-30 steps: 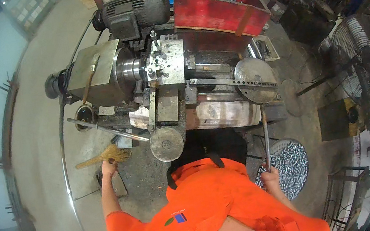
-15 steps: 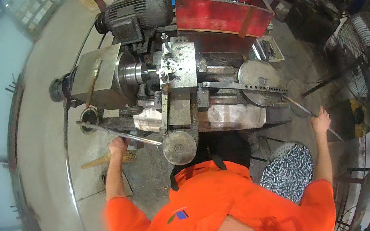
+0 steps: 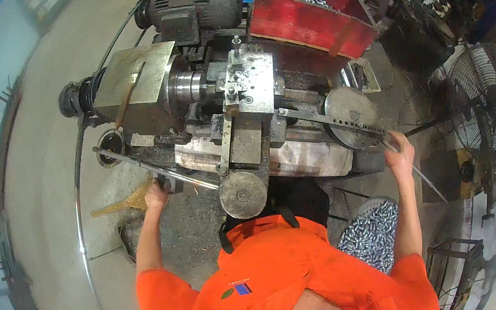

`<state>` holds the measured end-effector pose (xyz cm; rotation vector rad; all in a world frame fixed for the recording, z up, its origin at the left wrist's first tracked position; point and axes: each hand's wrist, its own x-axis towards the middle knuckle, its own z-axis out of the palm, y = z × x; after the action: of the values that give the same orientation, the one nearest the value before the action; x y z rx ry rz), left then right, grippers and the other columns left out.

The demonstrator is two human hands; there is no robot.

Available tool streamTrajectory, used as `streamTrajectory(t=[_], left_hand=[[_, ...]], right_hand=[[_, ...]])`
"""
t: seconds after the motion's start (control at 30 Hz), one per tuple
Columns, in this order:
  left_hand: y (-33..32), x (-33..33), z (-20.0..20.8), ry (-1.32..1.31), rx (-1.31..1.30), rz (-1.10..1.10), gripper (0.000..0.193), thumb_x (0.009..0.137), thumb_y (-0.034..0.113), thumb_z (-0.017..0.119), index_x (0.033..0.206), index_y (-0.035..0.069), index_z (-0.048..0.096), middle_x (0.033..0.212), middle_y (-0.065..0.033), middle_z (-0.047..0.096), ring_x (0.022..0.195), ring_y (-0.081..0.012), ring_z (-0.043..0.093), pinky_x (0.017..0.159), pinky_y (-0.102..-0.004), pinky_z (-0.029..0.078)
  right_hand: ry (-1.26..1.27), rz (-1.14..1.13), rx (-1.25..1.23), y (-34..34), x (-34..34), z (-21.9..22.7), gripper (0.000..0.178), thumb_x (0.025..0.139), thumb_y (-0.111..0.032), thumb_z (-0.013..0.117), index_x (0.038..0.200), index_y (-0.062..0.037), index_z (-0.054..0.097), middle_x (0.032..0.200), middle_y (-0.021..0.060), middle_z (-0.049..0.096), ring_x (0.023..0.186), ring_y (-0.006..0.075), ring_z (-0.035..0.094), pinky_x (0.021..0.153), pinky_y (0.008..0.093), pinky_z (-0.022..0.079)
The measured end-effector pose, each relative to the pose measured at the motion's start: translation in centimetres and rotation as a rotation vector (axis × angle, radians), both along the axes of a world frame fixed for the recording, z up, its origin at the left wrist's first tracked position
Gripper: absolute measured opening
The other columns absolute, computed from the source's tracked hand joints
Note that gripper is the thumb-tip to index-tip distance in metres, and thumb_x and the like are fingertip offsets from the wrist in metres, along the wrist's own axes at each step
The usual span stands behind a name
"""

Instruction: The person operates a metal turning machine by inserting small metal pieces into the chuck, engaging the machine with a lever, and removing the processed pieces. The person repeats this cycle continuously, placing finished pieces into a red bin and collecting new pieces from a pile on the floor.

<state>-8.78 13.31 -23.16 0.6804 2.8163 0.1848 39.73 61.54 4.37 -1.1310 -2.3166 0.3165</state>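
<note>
Before me stands a small metal lathe with a chuck (image 3: 186,87) and a tool block (image 3: 251,81). My right hand (image 3: 400,156) is closed round a thin metal rod (image 3: 431,185) beside the large round disc (image 3: 350,116). A flat bar with a row of holes (image 3: 325,120) links that disc to the slide. My left hand (image 3: 155,195) is curled just below a long lever (image 3: 158,167) that runs to a smaller round disc (image 3: 243,193). Something grey shows at its fingers, but its kind is unclear.
Behind the lathe are a motor (image 3: 196,10) and a red box (image 3: 305,20) holding small metal parts. A basket of shiny metal pieces (image 3: 370,236) stands low by my right arm. At the right is a fan (image 3: 480,94); a straw broom (image 3: 125,204) lies left.
My right hand has moved left, closer to the large disc, and the rod has tilted more steeply. My left hand stays below the lever. The whole view has shifted slightly.
</note>
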Motion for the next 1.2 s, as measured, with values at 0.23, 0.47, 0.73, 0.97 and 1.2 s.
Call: streamTrajectory(t=[0.23, 0.47, 0.73, 0.97, 1.2], left_hand=[[-3.2, 1.0, 10.7, -0.231, 0.159, 0.058, 0.043, 0.083, 0.038, 0.058, 0.109, 0.005, 0.06, 0.094, -0.0206, 0.065, 0.09, -0.0362, 0.062, 0.077, -0.0436, 0.048], [-12.6, 1.6, 25.6, 0.611, 0.314, 0.278, 0.029, 0.085, 0.024, 0.059, 0.11, 0.009, 0.06, 0.094, -0.0136, 0.065, 0.089, -0.0317, 0.062, 0.078, -0.0412, 0.047], [-21.2, 3.5, 23.0, 0.306, -0.051, 0.64, 0.045, 0.079, 0.053, 0.058, 0.098, 0.013, 0.065, 0.079, -0.0136, 0.066, 0.08, -0.0343, 0.063, 0.07, -0.0446, 0.05], [-22.6, -0.9, 23.7, 0.24, -0.094, 0.717, 0.038, 0.08, 0.048, 0.059, 0.093, 0.014, 0.07, 0.09, -0.0145, 0.067, 0.085, -0.0328, 0.064, 0.073, -0.044, 0.051], [-21.0, 1.5, 24.0, 0.223, -0.068, 0.737, 0.038, 0.078, 0.049, 0.06, 0.092, 0.014, 0.069, 0.087, -0.0134, 0.067, 0.085, -0.0323, 0.064, 0.073, -0.0435, 0.051]], right_hand=[[0.09, 0.579, -0.114, -3.5, -17.4, 6.5, 0.046, 0.058, -0.007, 0.058, 0.103, -0.0008, 0.063, 0.1, 0.0145, 0.064, 0.083, 0.0264, 0.061, 0.077, 0.032, 0.048], [-0.076, 0.951, 0.111, -10.3, -33.8, 6.3, 0.037, 0.059, -0.019, 0.061, 0.093, -0.0048, 0.067, 0.104, 0.0123, 0.063, 0.098, 0.0337, 0.055, 0.087, 0.0386, 0.044], [-0.188, 0.889, 0.125, -11.9, -38.7, 2.8, 0.019, 0.061, -0.019, 0.057, 0.068, -0.0053, 0.069, 0.08, 0.0175, 0.064, 0.078, 0.0371, 0.061, 0.071, 0.0429, 0.047], [-0.145, 0.916, 0.158, -12.1, -38.6, 3.1, 0.018, 0.063, -0.018, 0.057, 0.07, -0.0065, 0.07, 0.075, 0.017, 0.065, 0.074, 0.0369, 0.062, 0.069, 0.0415, 0.049], [-0.166, 0.914, 0.16, -11.9, -38.7, 2.7, 0.018, 0.062, -0.019, 0.059, 0.07, -0.0083, 0.071, 0.077, 0.0186, 0.065, 0.076, 0.0367, 0.062, 0.07, 0.0416, 0.049]])
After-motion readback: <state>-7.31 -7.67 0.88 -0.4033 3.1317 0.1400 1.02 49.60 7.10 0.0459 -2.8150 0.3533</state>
